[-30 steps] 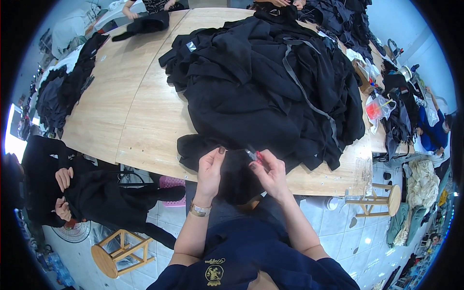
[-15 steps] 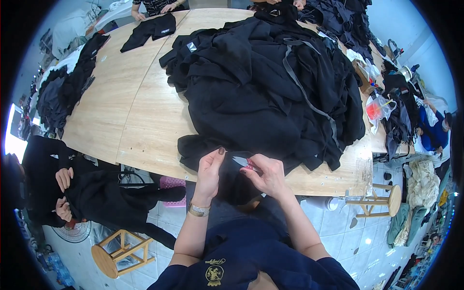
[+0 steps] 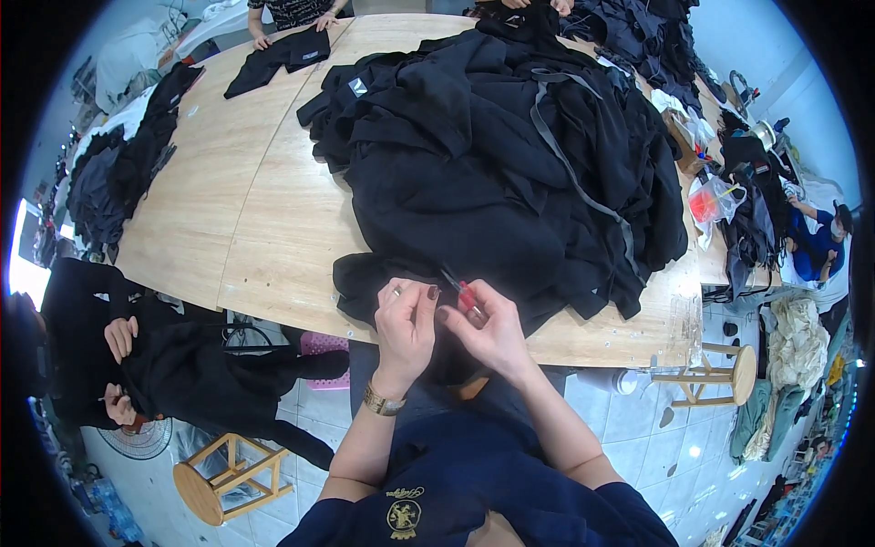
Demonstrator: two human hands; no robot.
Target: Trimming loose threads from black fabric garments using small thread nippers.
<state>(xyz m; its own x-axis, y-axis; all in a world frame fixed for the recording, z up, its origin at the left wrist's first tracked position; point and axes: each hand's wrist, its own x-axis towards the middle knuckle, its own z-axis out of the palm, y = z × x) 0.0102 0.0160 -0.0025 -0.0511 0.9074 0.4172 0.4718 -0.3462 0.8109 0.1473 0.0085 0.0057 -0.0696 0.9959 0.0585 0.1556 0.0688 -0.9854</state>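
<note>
Just over the near edge of the table, my left hand point(image 3: 406, 324) is closed, thumb against fingers, at a fold of black garment point(image 3: 448, 357) that hangs between my hands. The exact pinch point is hard to see, dark against dark. Beside it, my right hand point(image 3: 490, 333) grips small thread snips point(image 3: 468, 296) with red handles. Their metal blades point up and away, over the cloth and apart from my left fingers. Behind both hands spreads a large heap of black garments point(image 3: 428, 201), with a grey strap point(image 3: 565, 159) lying across it.
The pale wooden table point(image 3: 196, 219) carries the heap. At the left, a person in black handles a dark garment point(image 3: 210, 374). Two more people's hands work at the far edge. A wooden stool point(image 3: 214, 483) stands lower left, another stool point(image 3: 720, 376) at right. A red drink point(image 3: 705, 205) sits at the table's right.
My left hand has turned and come a little right, nearer the snips. The right hand has drawn slightly toward me and left, its snips now tilted more upward.
</note>
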